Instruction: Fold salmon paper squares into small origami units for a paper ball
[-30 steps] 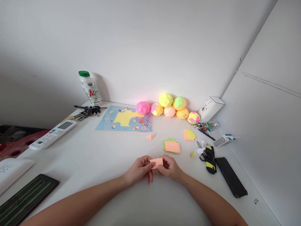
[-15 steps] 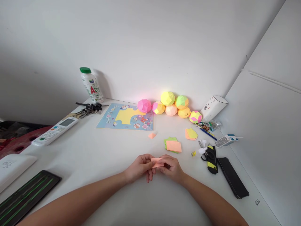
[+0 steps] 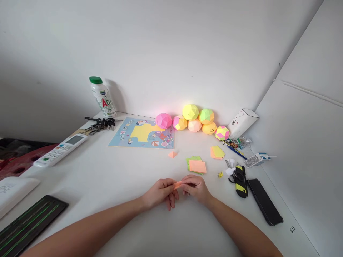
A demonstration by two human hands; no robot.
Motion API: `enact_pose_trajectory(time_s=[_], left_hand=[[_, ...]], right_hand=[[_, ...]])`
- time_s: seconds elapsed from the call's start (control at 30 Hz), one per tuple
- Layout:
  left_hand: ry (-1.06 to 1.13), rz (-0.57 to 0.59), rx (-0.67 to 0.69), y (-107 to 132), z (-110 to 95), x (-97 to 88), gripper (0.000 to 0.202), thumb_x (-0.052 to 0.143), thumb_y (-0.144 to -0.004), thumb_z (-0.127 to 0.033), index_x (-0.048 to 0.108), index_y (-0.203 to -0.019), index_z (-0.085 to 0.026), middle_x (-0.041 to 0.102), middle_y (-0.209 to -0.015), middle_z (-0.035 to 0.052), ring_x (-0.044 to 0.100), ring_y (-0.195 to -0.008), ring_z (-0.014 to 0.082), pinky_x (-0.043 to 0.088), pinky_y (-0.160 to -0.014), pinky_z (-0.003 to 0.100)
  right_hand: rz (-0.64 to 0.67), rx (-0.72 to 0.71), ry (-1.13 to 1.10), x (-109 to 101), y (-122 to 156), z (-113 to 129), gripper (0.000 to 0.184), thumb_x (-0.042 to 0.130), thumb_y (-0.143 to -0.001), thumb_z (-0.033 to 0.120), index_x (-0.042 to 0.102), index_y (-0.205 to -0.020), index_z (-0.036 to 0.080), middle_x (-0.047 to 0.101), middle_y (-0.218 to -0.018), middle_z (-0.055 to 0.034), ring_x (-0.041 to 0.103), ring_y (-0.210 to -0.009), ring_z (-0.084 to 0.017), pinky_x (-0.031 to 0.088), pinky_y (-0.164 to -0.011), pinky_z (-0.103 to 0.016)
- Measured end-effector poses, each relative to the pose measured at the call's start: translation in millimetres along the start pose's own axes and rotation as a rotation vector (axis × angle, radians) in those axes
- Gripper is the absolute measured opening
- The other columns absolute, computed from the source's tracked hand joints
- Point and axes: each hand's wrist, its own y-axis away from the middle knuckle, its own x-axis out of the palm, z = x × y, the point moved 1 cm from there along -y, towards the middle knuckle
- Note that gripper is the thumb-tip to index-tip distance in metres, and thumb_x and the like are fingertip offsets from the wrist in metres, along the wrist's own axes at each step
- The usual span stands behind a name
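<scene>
Between both hands I hold a small orange paper slip (image 3: 177, 185), tilted, much of it covered by fingers. My left hand (image 3: 163, 192) pinches its left end between thumb and forefinger, the other fingers hanging loosely below. At the opposite end, my right hand (image 3: 196, 188) grips it with thumb and fingertips. Just beyond the hands lies a pile of orange and green paper pieces (image 3: 197, 166). A small folded orange paper piece (image 3: 173, 154) sits to the left of that pile. Yellow and orange paper pieces (image 3: 217, 152) lie farther right.
Colourful faceted paper balls (image 3: 190, 112) line the wall beside a blue picture board (image 3: 122, 139). To the right are a yellow-black cutter (image 3: 240, 182), scissors (image 3: 232, 178) and a black case (image 3: 265, 202). Leftward stand a bottle (image 3: 103, 98), keys (image 3: 103, 124) and a remote control (image 3: 61, 150).
The orange paper slip has turned from lying flat to a tilt, and less of it shows. My right fingers have shifted along its right end. The view has moved slightly.
</scene>
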Motion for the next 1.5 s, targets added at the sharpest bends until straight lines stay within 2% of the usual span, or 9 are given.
enact_pose_trajectory(time_s=[0.33, 0.6, 0.77, 0.87, 1.07, 1.3, 1.4, 1.5], left_hand=[[0.011, -0.031, -0.027, 3, -9, 3.4, 0.035, 0.057, -0.076, -0.044, 0.066, -0.081, -0.011, 0.063, -0.073, 0.0056, 0.060, -0.047, 0.0147, 0.048, -0.043, 0.028], [0.002, -0.029, -0.018, 1, -3, 1.3, 0.032, 0.056, -0.076, -0.041, 0.064, -0.082, -0.011, 0.063, -0.074, 0.0065, 0.061, -0.049, 0.0153, 0.048, -0.043, 0.027], [-0.062, -0.056, 0.033, 4, -2, 2.3, 0.040, 0.047, -0.082, -0.051, 0.060, -0.084, -0.013, 0.063, -0.081, 0.0068, 0.062, -0.051, 0.0145, 0.048, -0.043, 0.026], [-0.140, -0.090, 0.059, 3, 1, 3.8, 0.040, 0.052, -0.079, -0.053, 0.057, -0.085, -0.014, 0.063, -0.081, 0.0054, 0.061, -0.050, 0.0129, 0.048, -0.043, 0.024], [-0.093, -0.127, 0.110, -1, 9, 3.9, 0.041, 0.056, -0.076, -0.054, 0.055, -0.091, -0.016, 0.061, -0.082, 0.0040, 0.062, -0.056, 0.0141, 0.051, -0.044, 0.026], [-0.011, -0.091, 0.115, 3, -5, 5.0, 0.041, 0.060, -0.075, -0.050, 0.053, -0.094, -0.015, 0.065, -0.080, 0.0058, 0.062, -0.057, 0.0147, 0.049, -0.044, 0.025], [-0.005, -0.139, 0.068, 3, -7, 6.6, 0.040, 0.063, -0.072, -0.050, 0.053, -0.087, -0.015, 0.066, -0.072, 0.0039, 0.061, -0.052, 0.0131, 0.047, -0.043, 0.023], [-0.011, -0.162, 0.067, 2, -2, 7.9, 0.038, 0.065, -0.070, -0.050, 0.053, -0.082, -0.016, 0.065, -0.071, 0.0022, 0.060, -0.051, 0.0125, 0.047, -0.044, 0.023]], right_hand=[[-0.012, -0.038, 0.061, 0, -1, 0, 0.013, 0.064, -0.078, 0.027, 0.074, -0.082, 0.019, 0.062, -0.073, -0.0032, 0.055, -0.047, -0.008, 0.048, -0.042, -0.020], [-0.020, -0.038, 0.067, -1, 1, -5, 0.013, 0.064, -0.079, 0.027, 0.074, -0.084, 0.020, 0.061, -0.072, -0.0026, 0.055, -0.048, -0.008, 0.047, -0.042, -0.020], [-0.032, -0.064, 0.099, 0, 0, 0, 0.012, 0.063, -0.080, 0.027, 0.073, -0.083, 0.020, 0.059, -0.064, -0.0011, 0.053, -0.047, -0.008, 0.047, -0.044, -0.021], [-0.031, -0.072, 0.133, 0, -1, 3, 0.014, 0.061, -0.081, 0.026, 0.073, -0.081, 0.019, 0.059, -0.061, -0.0007, 0.053, -0.048, -0.009, 0.047, -0.045, -0.021], [-0.006, -0.070, 0.151, 0, -1, 1, 0.016, 0.060, -0.083, 0.028, 0.072, -0.087, 0.019, 0.059, -0.062, -0.0009, 0.053, -0.049, -0.009, 0.047, -0.046, -0.021], [-0.023, -0.098, 0.071, 1, 0, -5, 0.012, 0.065, -0.078, 0.029, 0.070, -0.083, 0.020, 0.060, -0.079, -0.0044, 0.058, -0.060, -0.012, 0.047, -0.047, -0.023], [-0.005, -0.050, 0.022, 0, 0, -6, 0.014, 0.066, -0.076, 0.031, 0.066, -0.083, 0.018, 0.060, -0.082, -0.0050, 0.060, -0.067, -0.014, 0.047, -0.050, -0.023], [-0.001, 0.061, -0.055, 2, 1, -6, 0.021, 0.065, -0.078, 0.030, 0.057, -0.094, 0.019, 0.060, -0.075, -0.0010, 0.059, -0.063, -0.012, 0.045, -0.049, -0.021]])
